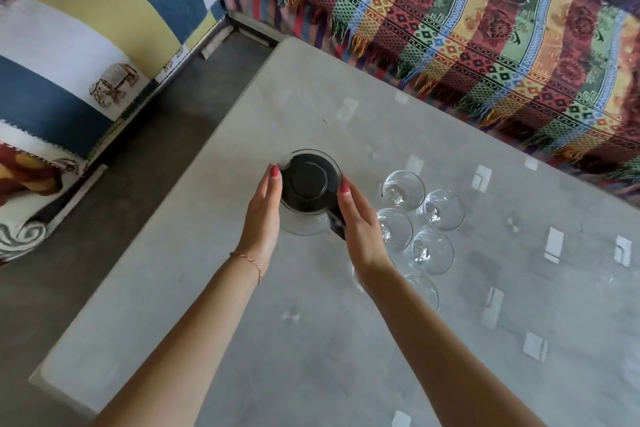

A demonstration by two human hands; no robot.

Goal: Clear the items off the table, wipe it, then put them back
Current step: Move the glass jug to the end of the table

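Note:
A glass jug with a black lid (pixel 308 185) stands on the grey glass-topped table (pixel 311 340), near its far left part. My left hand (pixel 260 215) presses flat against the jug's left side. My right hand (pixel 360 222) presses against its right side, over the black handle. Both hands clasp the jug between them. Several clear drinking glasses (pixel 431 250) stand in a cluster just right of the jug, partly hidden behind my right wrist.
A sofa with a colourful fringed woven throw (pixel 485 45) runs along the table's far edge. A blue, yellow and white striped seat (pixel 69 45) sits to the left across a strip of dark floor (pixel 138 166). The table's left edge is close to the jug.

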